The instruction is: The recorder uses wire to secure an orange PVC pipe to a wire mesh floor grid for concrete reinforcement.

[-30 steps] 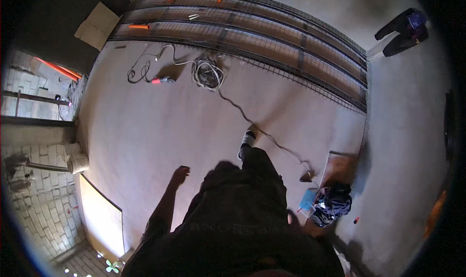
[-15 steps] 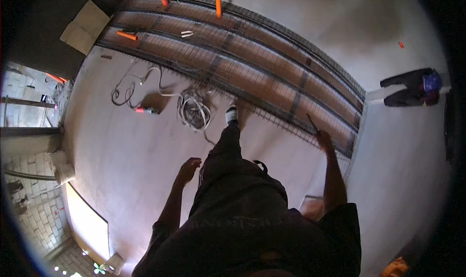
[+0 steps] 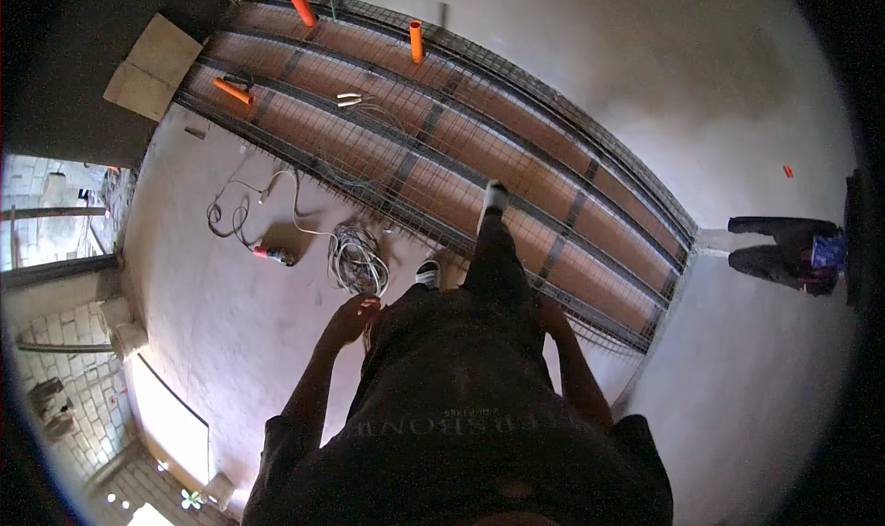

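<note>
My left hand [image 3: 355,317] hangs beside my left thigh with its fingers curled; whatever lies in its palm, if anything, is hidden. My right hand [image 3: 550,316] is low against my right thigh, dark, and its fingers do not show. The thin dark tool seen in it earlier is out of sight now. One foot [image 3: 494,197] is over the wire mesh [image 3: 516,214], while the other foot [image 3: 428,273] stands on the pale floor [image 3: 230,314] by the mesh edge. Dark metal bars [image 3: 406,166] cross brownish panels under the mesh.
A coil of pale cable [image 3: 358,263] lies left of my feet, near a red-and-dark power tool [image 3: 274,255]. Two orange pipes [image 3: 417,43] stand up at the far side; another orange pipe [image 3: 233,91] lies on the mesh. Dark clothing [image 3: 782,252] is by the right wall.
I have stepped forward, one foot now over the mesh. My right hand has swung in from the right to my thigh, and its thin dark tool has gone from view.
</note>
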`<state>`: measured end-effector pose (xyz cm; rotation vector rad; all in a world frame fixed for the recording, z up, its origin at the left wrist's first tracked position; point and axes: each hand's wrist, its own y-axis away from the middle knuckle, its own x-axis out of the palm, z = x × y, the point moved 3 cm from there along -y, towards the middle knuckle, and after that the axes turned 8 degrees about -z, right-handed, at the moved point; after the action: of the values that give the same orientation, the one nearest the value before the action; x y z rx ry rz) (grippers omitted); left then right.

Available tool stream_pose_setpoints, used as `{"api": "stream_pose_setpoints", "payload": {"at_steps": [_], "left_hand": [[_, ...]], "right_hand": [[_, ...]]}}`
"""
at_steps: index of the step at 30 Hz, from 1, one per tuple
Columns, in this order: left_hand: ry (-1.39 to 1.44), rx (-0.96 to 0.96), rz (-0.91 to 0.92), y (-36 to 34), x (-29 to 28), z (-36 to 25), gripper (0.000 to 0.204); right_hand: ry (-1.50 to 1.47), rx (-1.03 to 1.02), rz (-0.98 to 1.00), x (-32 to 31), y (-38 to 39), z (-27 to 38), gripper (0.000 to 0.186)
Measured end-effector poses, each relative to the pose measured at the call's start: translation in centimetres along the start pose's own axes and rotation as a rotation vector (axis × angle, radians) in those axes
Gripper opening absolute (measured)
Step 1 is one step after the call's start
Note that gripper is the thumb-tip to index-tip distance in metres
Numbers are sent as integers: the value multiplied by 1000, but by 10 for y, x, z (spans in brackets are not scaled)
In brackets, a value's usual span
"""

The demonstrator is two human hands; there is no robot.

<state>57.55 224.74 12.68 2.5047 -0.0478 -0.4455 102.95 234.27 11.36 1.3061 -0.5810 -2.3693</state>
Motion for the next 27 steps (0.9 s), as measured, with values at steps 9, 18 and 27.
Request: {"api": "stream_pose_setpoints", "payload": {"at_steps": [9,18,27], "left_hand": [[-56,-103,-139,-149,69,-44,42],[-434,-262,-308,-203,87,-219,36],[-136,-510,-288,-284,57,-290,34]], "right_hand": [[-125,107,425,-110,-250,3,42],[72,-148,595,-196,-387,27,51],[594,-156,808,-227,-490,89,77]]}}
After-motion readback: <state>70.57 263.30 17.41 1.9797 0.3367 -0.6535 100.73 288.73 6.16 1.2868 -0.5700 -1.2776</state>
